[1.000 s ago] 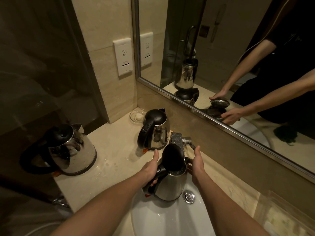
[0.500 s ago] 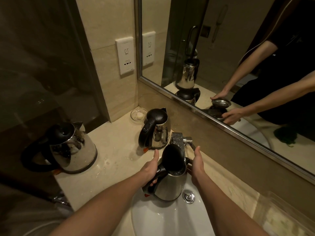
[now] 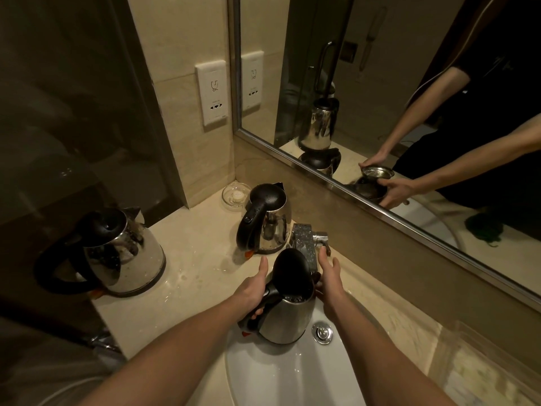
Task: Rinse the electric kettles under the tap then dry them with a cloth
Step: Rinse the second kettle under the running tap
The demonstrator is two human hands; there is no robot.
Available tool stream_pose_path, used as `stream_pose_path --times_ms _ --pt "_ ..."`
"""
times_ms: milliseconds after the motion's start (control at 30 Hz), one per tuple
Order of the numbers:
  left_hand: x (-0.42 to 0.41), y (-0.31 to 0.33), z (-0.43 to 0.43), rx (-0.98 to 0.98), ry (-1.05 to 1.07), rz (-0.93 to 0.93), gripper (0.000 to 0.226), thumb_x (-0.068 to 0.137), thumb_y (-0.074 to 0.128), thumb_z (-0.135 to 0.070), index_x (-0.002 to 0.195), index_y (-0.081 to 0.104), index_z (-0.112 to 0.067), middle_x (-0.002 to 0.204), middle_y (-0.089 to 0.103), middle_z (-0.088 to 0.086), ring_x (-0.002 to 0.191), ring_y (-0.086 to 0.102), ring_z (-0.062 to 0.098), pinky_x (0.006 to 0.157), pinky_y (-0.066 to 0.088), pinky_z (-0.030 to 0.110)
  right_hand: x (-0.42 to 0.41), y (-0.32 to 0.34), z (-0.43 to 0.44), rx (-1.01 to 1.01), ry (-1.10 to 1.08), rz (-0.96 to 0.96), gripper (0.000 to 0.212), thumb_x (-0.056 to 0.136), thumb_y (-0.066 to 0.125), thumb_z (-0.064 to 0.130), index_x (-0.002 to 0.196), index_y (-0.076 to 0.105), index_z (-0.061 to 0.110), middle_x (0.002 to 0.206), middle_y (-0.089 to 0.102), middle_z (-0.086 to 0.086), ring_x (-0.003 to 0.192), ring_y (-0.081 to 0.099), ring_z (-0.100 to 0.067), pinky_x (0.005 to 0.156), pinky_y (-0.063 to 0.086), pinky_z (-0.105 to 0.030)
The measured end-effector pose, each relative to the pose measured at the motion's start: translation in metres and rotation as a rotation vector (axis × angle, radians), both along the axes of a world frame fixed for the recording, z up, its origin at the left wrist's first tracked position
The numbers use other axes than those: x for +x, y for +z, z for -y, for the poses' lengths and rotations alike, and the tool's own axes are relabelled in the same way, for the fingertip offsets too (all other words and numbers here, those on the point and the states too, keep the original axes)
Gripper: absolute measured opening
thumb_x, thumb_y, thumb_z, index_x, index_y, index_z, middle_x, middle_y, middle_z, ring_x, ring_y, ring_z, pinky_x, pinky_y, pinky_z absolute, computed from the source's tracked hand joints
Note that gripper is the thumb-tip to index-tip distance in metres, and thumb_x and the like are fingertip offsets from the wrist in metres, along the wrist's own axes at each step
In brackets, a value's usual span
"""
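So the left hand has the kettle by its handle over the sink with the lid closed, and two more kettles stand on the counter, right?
Not quite: the head view shows the lid open, tipped upright. The rest holds: the left hand grips the kettle by its handle over the sink, and two more kettles stand on the counter.

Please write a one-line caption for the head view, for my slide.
Left hand grips the handle of an open-lidded steel kettle over the sink, right hand open beside the tap.
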State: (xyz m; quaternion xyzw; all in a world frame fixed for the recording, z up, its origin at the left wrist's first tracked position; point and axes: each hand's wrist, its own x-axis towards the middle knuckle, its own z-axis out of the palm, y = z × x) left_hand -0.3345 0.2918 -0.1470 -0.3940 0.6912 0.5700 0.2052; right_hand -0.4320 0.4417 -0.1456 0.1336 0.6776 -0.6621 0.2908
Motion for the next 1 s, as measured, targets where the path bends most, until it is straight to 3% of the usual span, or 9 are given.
stream_pose_path --times_ms 67,133,233,300,367,467,600,800,1000 --pt "0.003 -0.002 0.000 -0.011 -0.005 0.008 0.095 0.085 0.003 -0.086 0.088 0.061 -0.010 0.052 0.048 0.005 0.043 0.047 0.018 0.054 0.044 0.028 0.005 0.001 -0.001 0.008 0.025 0.013 0.152 0.027 0.061 0.099 0.155 0.004 0.040 0.162 0.021 -0.014 0.139 0.037 -0.041 0.114 0.029 -0.060" --pt "0.007 -0.003 -0.001 -0.023 -0.013 0.008 0.094 0.087 0.003 -0.083 0.093 0.065 -0.013 0.053 0.048 0.005 0.043 0.048 0.017 0.055 0.045 0.028 0.009 0.000 -0.003 0.022 0.039 0.024 0.157 0.021 0.062 0.099 0.155 0.004 0.040 0.162 0.020 -0.015 0.140 0.035 -0.042 0.114 0.029 -0.060" --pt "0.013 -0.005 -0.004 -0.003 -0.024 -0.013 0.088 0.088 0.005 -0.083 0.133 0.058 -0.028 0.060 0.050 0.007 0.044 0.047 0.017 0.050 0.043 0.027 0.014 -0.002 -0.006 0.042 0.069 0.047 0.155 0.023 0.062 0.099 0.155 0.005 0.042 0.163 0.019 -0.014 0.143 0.028 -0.043 0.115 0.027 -0.061" --pt "0.017 -0.006 -0.007 0.010 -0.019 -0.031 0.083 0.087 0.007 -0.083 0.144 0.046 -0.038 0.058 0.049 0.007 0.043 0.046 0.017 0.048 0.042 0.028 0.019 0.001 -0.010 0.025 0.102 0.051 0.153 0.024 0.063 0.098 0.154 0.006 0.043 0.163 0.020 -0.014 0.145 0.026 -0.043 0.115 0.026 -0.060" --pt "0.021 -0.006 -0.010 0.013 -0.018 -0.030 0.084 0.085 0.009 -0.086 0.140 0.049 -0.038 0.054 0.050 0.005 0.041 0.047 0.017 0.048 0.043 0.028 0.025 0.008 -0.015 0.013 0.141 0.043 0.146 0.032 0.064 0.095 0.155 0.007 0.041 0.163 0.020 -0.015 0.145 0.024 -0.043 0.116 0.023 -0.060" --pt "0.025 -0.004 -0.012 0.019 -0.003 -0.020 0.095 0.082 0.010 -0.089 0.124 0.061 -0.021 0.047 0.049 0.004 0.037 0.047 0.017 0.044 0.042 0.026 0.035 0.018 -0.023 -0.018 0.180 0.025 0.129 0.048 0.062 0.084 0.156 0.011 0.037 0.162 0.022 -0.016 0.145 0.024 -0.042 0.117 0.023 -0.058" --pt "0.028 0.002 -0.016 0.023 -0.011 -0.005 0.092 0.074 0.012 -0.094 0.075 0.056 -0.014 0.046 0.047 0.005 0.035 0.045 0.017 0.045 0.041 0.026 0.048 0.028 -0.032 -0.019 0.212 0.007 0.117 0.057 0.063 0.077 0.156 0.017 0.035 0.159 0.028 -0.017 0.144 0.027 -0.041 0.118 0.024 -0.056" --pt "0.032 0.011 -0.014 0.029 -0.035 -0.037 0.091 0.079 0.012 -0.092 0.084 0.060 -0.016 0.053 0.050 0.004 0.040 0.047 0.016 0.046 0.042 0.024 0.061 0.048 -0.035 0.028 0.152 -0.014 0.107 0.064 0.074 0.066 0.153 0.025 0.033 0.153 0.036 -0.016 0.139 0.035 -0.040 0.115 0.029 -0.054" --pt "0.045 0.034 -0.009 0.058 -0.055 -0.055 0.098 0.078 0.009 -0.092 0.096 0.065 -0.015 0.057 0.049 0.004 0.048 0.048 0.018 0.056 0.041 0.028 0.075 0.072 -0.022 0.081 -0.008 -0.073 0.064 0.084 0.067 0.053 0.140 0.045 0.030 0.132 0.049 -0.006 0.124 0.045 -0.030 0.107 0.039 -0.050"
